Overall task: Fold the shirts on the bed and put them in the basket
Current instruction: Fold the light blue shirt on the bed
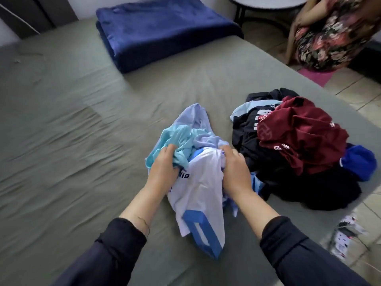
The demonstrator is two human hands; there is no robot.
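Note:
A crumpled white shirt with blue trim (202, 195) lies on the grey-green bed (68, 141) in front of me, bunched with a light blue shirt (179, 139) and a pale lavender one (195, 116). My left hand (162, 164) grips the light blue fabric at the bundle's left side. My right hand (235, 168) grips the white shirt's right edge. To the right sits a pile of shirts: a maroon one (303, 133) on top, black ones (257, 155) beneath, a bright blue one (358, 162) at the far right. No basket is in view.
A folded dark blue blanket (165, 29) lies at the far side of the bed. The bed's right edge runs diagonally; beyond it are tiled floor, a round table (268, 3), a person in a floral dress (334, 34) and patterned fabric (346, 234) on the floor.

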